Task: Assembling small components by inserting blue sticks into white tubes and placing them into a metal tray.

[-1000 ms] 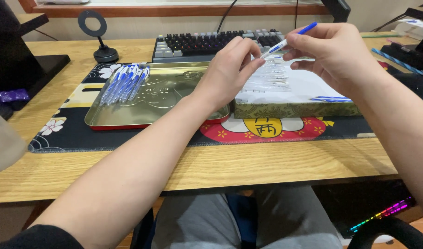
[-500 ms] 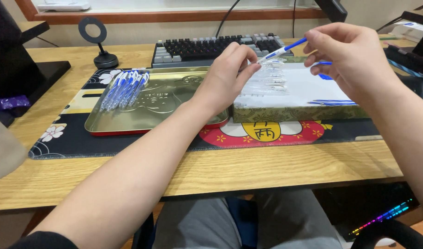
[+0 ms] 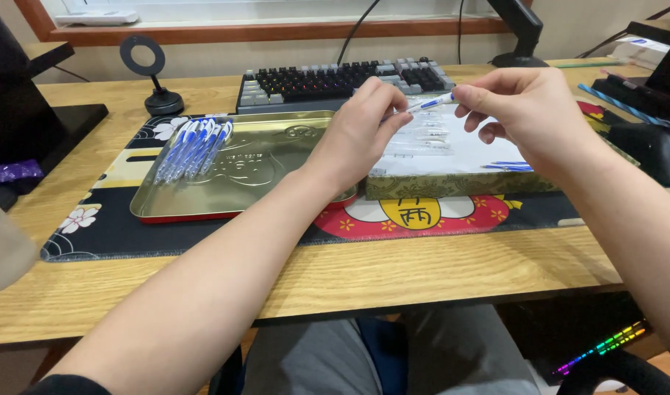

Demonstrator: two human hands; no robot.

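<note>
Pen: a slim blue-and-white pen [image 3: 431, 103] is up in the air between both hands, above the far edge of the box and just in front of the keyboard [image 3: 342, 79].
How it handles: light and stiff by the look of it, smooth plastic, likely a bit slippery, so fingertip pinches near each end look the natural hold.
Left hand: the left hand [image 3: 358, 135] is curled, thumb and fingers pinched narrow at the pen's near end; the exact contact is partly hidden by the fingers.
Right hand: the right hand [image 3: 521, 110] pinches the pen's other end between thumb and forefinger, the remaining fingers loosely bent underneath.
Box: a flat box [image 3: 459, 183] with a patterned gold side sits below the hands, its white inside carrying clear pen barrels [image 3: 421, 135] and a few blue pieces [image 3: 506, 166].
Tray: a shallow gold tin tray [image 3: 276, 164] lies just left of the box, touching or nearly touching it.
Finished pens: a row of blue pens [image 3: 192, 148] lies together at the tray's left end, well apart from the hands.
Surface: tray and box both rest on a dark patterned desk mat [image 3: 101, 227] on a wooden desk [image 3: 393, 274].
</note>
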